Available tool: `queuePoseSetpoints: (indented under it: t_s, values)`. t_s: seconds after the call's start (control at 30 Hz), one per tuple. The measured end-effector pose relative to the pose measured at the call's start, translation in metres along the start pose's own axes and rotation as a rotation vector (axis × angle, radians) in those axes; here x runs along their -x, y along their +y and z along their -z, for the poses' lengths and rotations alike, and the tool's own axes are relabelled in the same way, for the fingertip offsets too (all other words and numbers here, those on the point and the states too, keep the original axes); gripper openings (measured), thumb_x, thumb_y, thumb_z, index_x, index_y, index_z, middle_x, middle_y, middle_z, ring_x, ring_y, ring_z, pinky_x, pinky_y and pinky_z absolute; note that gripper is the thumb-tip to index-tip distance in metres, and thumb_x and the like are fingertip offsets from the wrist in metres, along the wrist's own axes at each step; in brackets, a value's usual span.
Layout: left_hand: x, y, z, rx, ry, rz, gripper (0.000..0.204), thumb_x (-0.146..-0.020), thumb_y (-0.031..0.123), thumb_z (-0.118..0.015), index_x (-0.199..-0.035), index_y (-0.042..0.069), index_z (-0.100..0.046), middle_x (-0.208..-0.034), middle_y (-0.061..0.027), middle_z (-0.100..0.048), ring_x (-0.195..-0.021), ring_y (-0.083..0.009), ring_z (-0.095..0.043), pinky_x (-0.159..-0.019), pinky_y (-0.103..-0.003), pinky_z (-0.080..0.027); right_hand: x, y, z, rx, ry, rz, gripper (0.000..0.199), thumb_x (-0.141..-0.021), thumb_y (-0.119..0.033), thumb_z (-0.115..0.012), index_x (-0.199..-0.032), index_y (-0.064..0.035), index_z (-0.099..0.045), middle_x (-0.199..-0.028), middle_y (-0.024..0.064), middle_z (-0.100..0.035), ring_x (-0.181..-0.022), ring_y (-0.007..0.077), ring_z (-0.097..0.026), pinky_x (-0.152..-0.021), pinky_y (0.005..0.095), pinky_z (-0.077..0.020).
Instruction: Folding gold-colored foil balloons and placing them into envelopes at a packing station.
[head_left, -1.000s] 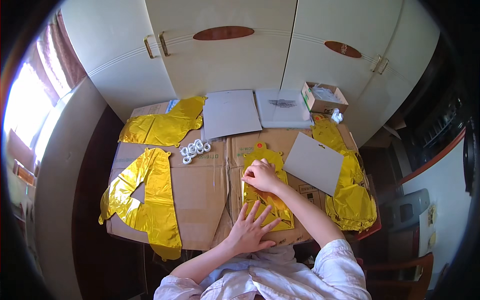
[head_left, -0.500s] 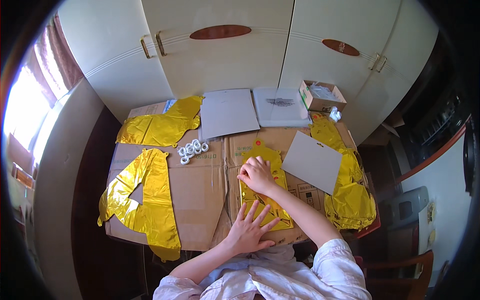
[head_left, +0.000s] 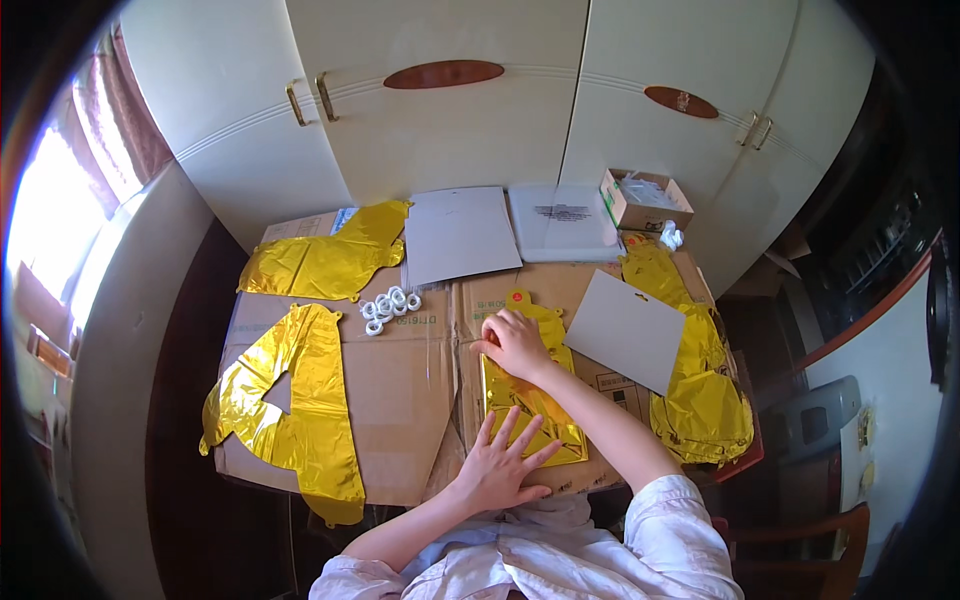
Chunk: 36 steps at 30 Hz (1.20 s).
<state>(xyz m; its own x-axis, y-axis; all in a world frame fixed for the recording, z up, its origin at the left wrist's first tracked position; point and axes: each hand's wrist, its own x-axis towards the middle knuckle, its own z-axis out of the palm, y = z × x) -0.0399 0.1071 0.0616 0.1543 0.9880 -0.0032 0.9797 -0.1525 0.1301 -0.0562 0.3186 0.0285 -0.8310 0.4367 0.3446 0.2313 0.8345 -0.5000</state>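
Observation:
A folded gold foil balloon (head_left: 535,405) lies flat in front of me on the cardboard, its round-ended tab pointing away. My left hand (head_left: 498,470) rests with spread fingers on its near left part. Over the far left part of the foil is my right hand (head_left: 515,343), its fingers curled and drawn together by the edge. The fingertips are partly hidden, so I cannot see what is between them. A pale grey card (head_left: 627,330) with a hang slot lies right of the foil, partly over other gold foil (head_left: 702,410).
Cardboard (head_left: 400,390) covers the table. At left lie a gold foil figure-four balloon (head_left: 318,400) and another gold foil piece (head_left: 320,265). White ribbon rolls (head_left: 390,305) sit mid-table. Behind are grey cards (head_left: 460,235), a clear plastic bag (head_left: 562,225) and a small open box (head_left: 648,205).
My right hand has shifted slightly toward the foil's far end, its fingers still curled. The left hand stays spread on the foil. The whole view has tilted a little.

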Motion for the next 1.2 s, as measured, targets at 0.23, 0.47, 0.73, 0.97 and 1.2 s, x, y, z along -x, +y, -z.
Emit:
queuePoseSetpoints:
  t_s: [0.23,0.47,0.73,0.97,1.2]
  values:
    - [0.003,-0.001,-0.002,0.024,-0.032,0.013,0.07,-0.088,0.071,-0.037,-0.149,0.036,-0.033,-0.145,-0.0158,-0.043,-0.138,-0.0428,-0.033,-0.114,-0.062,-0.012,0.065,-0.026,0.058,-0.001,-0.266,0.573,0.017,-0.086,-0.025,-0.067,-0.099,-0.0173,-0.072,-0.109,-0.0062,-0.068,-0.107,0.0132,-0.059,-0.088,0.0377,-0.0378]
    - [0.002,-0.001,-0.005,-0.003,0.012,-0.002,0.07,-0.089,0.071,-0.036,-0.149,0.036,-0.033,-0.14,-0.0171,-0.046,-0.135,-0.0436,-0.036,-0.114,-0.063,-0.011,0.068,-0.017,0.049,0.044,-0.262,0.587,0.025,-0.088,-0.027,-0.061,-0.107,-0.0164,-0.072,-0.117,-0.0043,-0.068,-0.116,0.0108,-0.057,-0.092,0.0376,-0.0371]
    - [0.003,-0.003,-0.008,0.01,0.046,-0.011,0.07,-0.089,0.071,-0.036,-0.149,0.035,-0.033,-0.147,-0.0169,-0.04,-0.138,-0.0448,-0.031,-0.114,-0.062,-0.011,0.054,-0.004,0.041,-0.079,-0.308,0.598,0.026,-0.088,-0.02,-0.061,-0.111,-0.0121,-0.071,-0.121,0.0023,-0.066,-0.119,0.0169,-0.057,-0.104,0.0427,-0.0378]
    - [0.003,-0.002,-0.007,0.017,0.043,-0.001,0.07,-0.089,0.071,-0.038,-0.149,0.035,-0.034,-0.152,-0.0153,-0.034,-0.141,-0.044,-0.026,-0.114,-0.062,-0.013,0.046,-0.001,0.031,-0.191,-0.312,0.534,0.034,-0.086,-0.009,-0.061,-0.119,-0.0066,-0.049,-0.124,0.0108,-0.055,-0.118,0.0301,-0.055,-0.11,0.0461,-0.0375]
    - [0.002,-0.002,-0.005,0.013,0.055,-0.002,0.07,-0.089,0.071,-0.039,-0.149,0.035,-0.033,-0.154,-0.014,-0.032,-0.142,-0.0425,-0.024,-0.114,-0.062,-0.014,0.035,0.003,0.03,-0.172,-0.336,0.524,0.031,-0.087,-0.007,-0.059,-0.115,-0.0059,-0.046,-0.122,0.0112,-0.054,-0.116,0.0324,-0.056,-0.114,0.0461,-0.0332]
